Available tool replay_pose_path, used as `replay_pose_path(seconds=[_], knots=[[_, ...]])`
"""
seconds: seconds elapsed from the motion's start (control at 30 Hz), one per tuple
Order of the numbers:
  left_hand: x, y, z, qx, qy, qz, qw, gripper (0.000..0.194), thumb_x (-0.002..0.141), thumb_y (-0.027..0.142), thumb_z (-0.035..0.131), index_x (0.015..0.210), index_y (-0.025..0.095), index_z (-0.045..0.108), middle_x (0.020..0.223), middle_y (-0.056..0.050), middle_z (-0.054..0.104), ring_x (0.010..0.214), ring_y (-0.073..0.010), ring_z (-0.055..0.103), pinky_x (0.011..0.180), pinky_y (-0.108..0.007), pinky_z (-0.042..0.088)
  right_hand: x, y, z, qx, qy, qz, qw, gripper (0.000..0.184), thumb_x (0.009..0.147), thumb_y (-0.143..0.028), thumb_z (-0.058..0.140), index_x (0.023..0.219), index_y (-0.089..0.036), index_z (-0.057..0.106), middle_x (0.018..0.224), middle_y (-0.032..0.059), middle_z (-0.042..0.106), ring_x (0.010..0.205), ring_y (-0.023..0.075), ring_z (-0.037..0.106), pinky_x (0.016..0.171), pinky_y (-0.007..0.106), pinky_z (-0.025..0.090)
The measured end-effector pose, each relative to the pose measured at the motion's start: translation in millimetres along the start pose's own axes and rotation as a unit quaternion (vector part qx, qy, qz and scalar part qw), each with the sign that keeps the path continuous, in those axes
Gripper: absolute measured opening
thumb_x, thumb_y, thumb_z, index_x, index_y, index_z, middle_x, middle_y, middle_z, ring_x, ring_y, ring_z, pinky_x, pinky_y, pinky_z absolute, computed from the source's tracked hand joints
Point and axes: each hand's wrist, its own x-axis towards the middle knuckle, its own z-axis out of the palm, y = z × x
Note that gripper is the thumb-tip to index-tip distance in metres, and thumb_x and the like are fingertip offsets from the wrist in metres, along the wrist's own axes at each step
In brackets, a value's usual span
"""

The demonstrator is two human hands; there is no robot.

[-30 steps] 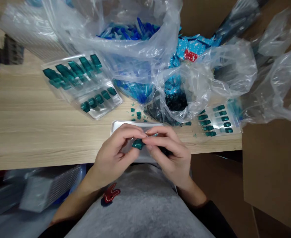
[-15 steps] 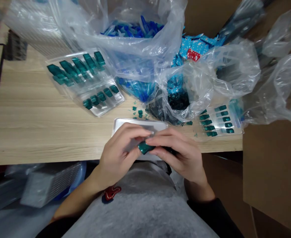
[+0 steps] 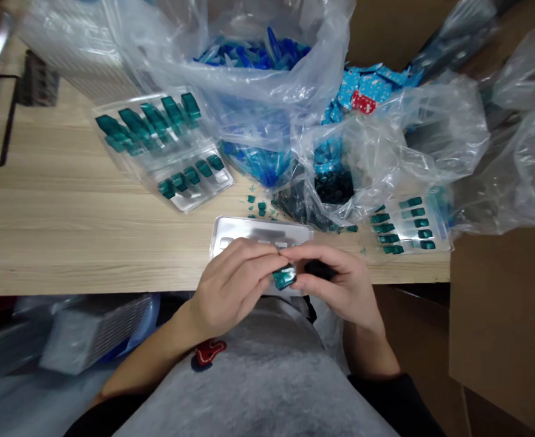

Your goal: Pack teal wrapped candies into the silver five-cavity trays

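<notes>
Teal press-on nail [image 3: 284, 278], glossy, pinched between the two hands just past the near edge of a silver tray [image 3: 258, 229], above and not resting on it. Left hand [image 3: 233, 285] curled, fingers pressed together, fingertips closed on the nail from the left. Right hand [image 3: 340, 282] bent inward, fingers pressed together against the nail from the right, with a dark object [image 3: 320, 269] tucked under them, too shadowed to identify. Both hands blocking most of the silver tray from view.

Just beyond the silver tray, small teal bits [image 3: 255, 203] scattered on a light wooden table [image 3: 67, 243]. Farther left of it, a clear blister tray [image 3: 189, 197] with rows of teal nails; to its right, a second nail-filled blister tray [image 3: 440, 240]. Well beyond it, a clear plastic bag [image 3: 294, 103] of blue pieces, and beside that a bag of dark pieces [image 3: 333, 188] and blue printed packets [image 3: 362, 88]. Below it, a grey shirt [image 3: 258, 388] with a red patch [image 3: 209, 352]. Off to its right, cardboard [image 3: 495, 321].
</notes>
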Motion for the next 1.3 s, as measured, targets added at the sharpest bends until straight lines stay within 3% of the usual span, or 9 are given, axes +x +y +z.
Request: replay_pose_path(seconds=[0.17, 0.3, 0.4, 0.53, 0.77, 0.83, 0.97, 1.17, 1.3], knots=[[-1, 1, 1.9, 0.048, 0.022, 0.018, 0.998, 0.021, 0.095, 0.005, 0.051, 0.112, 0.014, 0.061, 0.096, -0.007, 0.072, 0.088, -0.0148, 0.068, 0.077, -0.027, 0.059, -1, 0, 4, 0.029, 0.037, 0.042, 0.998, 0.028, 0.085, -0.021, 0.077, 0.112, -0.028, 0.076, 0.104, 0.0, 0.078, 0.092, 0.0143, 0.073, 0.084, 0.027, 0.06], [-1, 2, 5.9, 0.039, 0.03, -0.042, 0.998, 0.017, 0.095, 0.007, 0.052, 0.1, 0.019, 0.063, 0.087, -0.002, 0.072, 0.079, -0.0135, 0.069, 0.069, -0.024, 0.058, 1, -2, 3, 0.022, 0.044, 0.061, 0.997, 0.023, 0.083, -0.017, 0.076, 0.104, -0.025, 0.078, 0.099, 0.0012, 0.077, 0.089, 0.0146, 0.072, 0.081, 0.028, 0.059], [0, 2, 9.0, 0.027, 0.023, -0.08, 0.996, 0.019, 0.093, 0.006, 0.052, 0.091, 0.022, 0.061, 0.085, 0.002, 0.072, 0.076, -0.0132, 0.069, 0.066, -0.023, 0.057, 2, 2, 2, 0.082, 0.044, 0.073, 0.993, 0.02, 0.079, -0.022, 0.082, 0.098, -0.028, 0.08, 0.089, -0.0013, 0.077, 0.068, 0.009, 0.067, 0.063, 0.021, 0.056], [-1, -4, 10.6, 0.002, 0.022, -0.051, 0.998, 0.016, 0.092, 0.007, 0.054, 0.085, 0.02, 0.061, 0.087, -0.002, 0.071, 0.079, -0.0141, 0.069, 0.069, -0.025, 0.059, 0, 6, 4, 0.11, 0.066, 0.088, 0.988, 0.015, 0.082, -0.028, 0.08, 0.097, -0.027, 0.08, 0.084, -0.0015, 0.076, 0.047, 0.0041, 0.053, 0.042, 0.017, 0.045], [-6, -12, 7.5, -0.014, 0.043, -0.057, 0.997, 0.012, 0.093, 0.013, 0.061, 0.1, 0.024, 0.062, 0.097, -0.001, 0.07, 0.088, -0.0142, 0.068, 0.075, -0.03, 0.059, 0, -3, 0, -0.092, 0.101, 0.022, 0.99, 0.022, 0.084, -0.012, 0.074, 0.101, -0.026, 0.077, 0.096, -0.0005, 0.077, 0.084, 0.013, 0.071, 0.072, 0.025, 0.058], [-8, -16, 4.2, -0.029, 0.096, -0.105, 0.989, 0.015, 0.092, 0.012, 0.063, 0.099, 0.025, 0.064, 0.095, 0.001, 0.069, 0.089, -0.0136, 0.067, 0.078, -0.032, 0.059, -1, -3, -6, -0.195, 0.103, 0.001, 0.975, 0.022, 0.088, -0.013, 0.07, 0.105, -0.025, 0.075, 0.1, 0.0009, 0.076, 0.087, 0.0137, 0.07, 0.074, 0.027, 0.058], [-12, -33, -5.8, -0.019, 0.18, -0.187, 0.966, 0.011, 0.096, 0.014, 0.059, 0.096, 0.023, 0.066, 0.09, 0.005, 0.067, 0.09, -0.0123, 0.065, 0.081, -0.037, 0.057, -1, -2, -13, -0.355, 0.01, -0.021, 0.935, 0.019, 0.094, -0.017, 0.065, 0.112, -0.019, 0.071, 0.106, 0.0053, 0.073, 0.094, 0.0158, 0.069, 0.083, 0.03, 0.057], [-13, -47, -12.1, 0.0, 0.154, -0.212, 0.965, 0.011, 0.098, 0.026, 0.057, 0.094, 0.025, 0.067, 0.093, 0.002, 0.067, 0.094, -0.0157, 0.065, 0.087, -0.043, 0.055, 3, -8, -3, -0.488, -0.067, -0.031, 0.87, 0.018, 0.101, -0.019, 0.053, 0.11, -0.013, 0.068, 0.105, 0.0096, 0.066, 0.091, 0.0185, 0.067, 0.071, 0.03, 0.054], [-13, -47, -8.9, 0.0, 0.137, -0.196, 0.971, 0.009, 0.096, 0.027, 0.059, 0.09, 0.026, 0.066, 0.093, 0.0, 0.068, 0.093, -0.0176, 0.065, 0.085, -0.043, 0.055, 4, -9, 12, -0.571, -0.073, -0.043, 0.816, 0.026, 0.103, -0.021, 0.047, 0.096, -0.011, 0.069, 0.096, 0.0119, 0.066, 0.08, 0.0199, 0.066, 0.06, 0.03, 0.05]])
